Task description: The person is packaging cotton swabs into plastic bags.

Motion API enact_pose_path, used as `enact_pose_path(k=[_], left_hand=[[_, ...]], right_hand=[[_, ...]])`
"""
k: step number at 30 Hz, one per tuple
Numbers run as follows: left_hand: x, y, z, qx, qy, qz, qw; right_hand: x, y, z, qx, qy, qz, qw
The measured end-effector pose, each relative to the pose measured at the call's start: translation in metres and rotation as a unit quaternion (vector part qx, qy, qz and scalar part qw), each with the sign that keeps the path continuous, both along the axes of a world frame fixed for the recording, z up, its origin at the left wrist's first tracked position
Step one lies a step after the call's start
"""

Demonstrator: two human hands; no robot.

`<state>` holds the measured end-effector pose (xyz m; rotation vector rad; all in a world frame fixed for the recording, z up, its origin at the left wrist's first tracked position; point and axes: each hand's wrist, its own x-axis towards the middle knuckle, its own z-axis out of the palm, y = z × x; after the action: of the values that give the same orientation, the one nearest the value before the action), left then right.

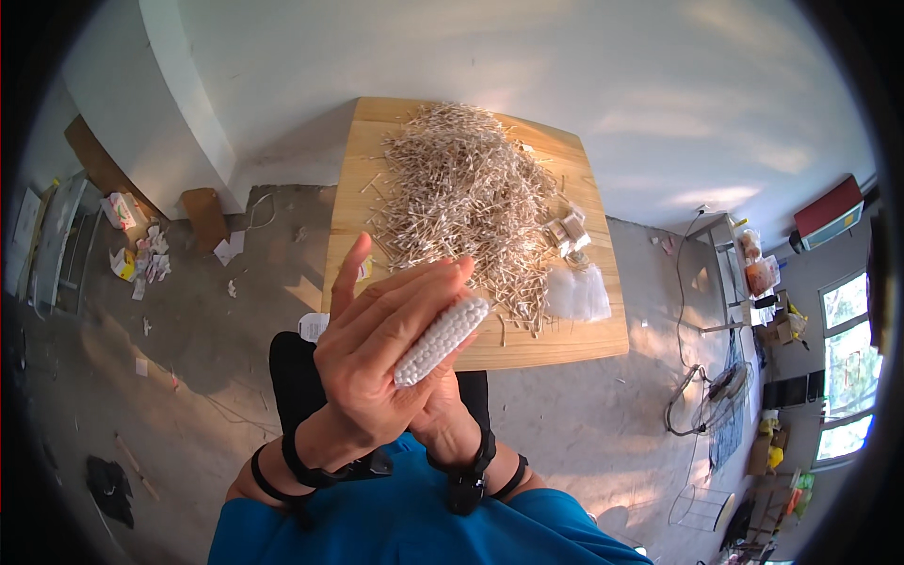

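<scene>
- Squaring up a compact bundle of cotton swabs (441,342) between the palms appears to be the step in hand.
- Bundle position: raised near the table's (603,331) near edge, in front of the body; white tips face outward in a dense, elongated block.
- Left hand (381,350): back upward, fingers nearly straight and pressed along the bundle's upper side; one outer finger stands apart.
- Right hand (444,407): closed against the bundle from beneath; the exact curl of its fingers is hidden and cannot be told.
- Supply: a pile of loose cotton swabs (461,193) covers much of the table. Clear plastic bags (577,294) lie beside its right near side.
- Next move, as judged: calls for even pressure from both palms, keeping the tips flush and letting no swab slip out.
</scene>
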<state>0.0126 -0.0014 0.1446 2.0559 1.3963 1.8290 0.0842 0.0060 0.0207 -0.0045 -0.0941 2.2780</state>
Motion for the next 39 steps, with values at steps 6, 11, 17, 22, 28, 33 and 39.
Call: enact_pose_path(k=[6,11,17,22,28,33,39], left_hand=[[-0.006,0.001,0.001,0.005,0.003,-0.015,1.000],[-0.003,0.007,-0.012,0.038,0.062,0.022,0.997],[-0.006,0.008,-0.022,0.042,0.108,0.053,0.992],[-0.005,0.010,-0.022,0.054,0.140,0.069,0.986],[0.000,0.005,-0.029,0.056,0.133,0.071,0.987],[0.008,0.002,-0.031,0.057,0.116,0.068,0.989],[0.013,-0.001,-0.027,0.059,0.146,0.074,0.985]], right_hand=[[0.004,-0.002,0.043,0.022,0.056,-0.027,0.998],[-0.006,0.005,0.027,0.008,-0.011,-0.066,0.998],[-0.001,0.012,0.030,0.068,0.053,-0.013,0.996],[-0.001,0.017,0.035,0.104,0.068,-0.039,0.991],[0.007,0.027,0.027,0.123,0.017,-0.012,0.992],[0.012,0.022,0.031,0.117,0.053,-0.017,0.992],[0.017,0.021,0.032,0.124,0.050,-0.016,0.991]])
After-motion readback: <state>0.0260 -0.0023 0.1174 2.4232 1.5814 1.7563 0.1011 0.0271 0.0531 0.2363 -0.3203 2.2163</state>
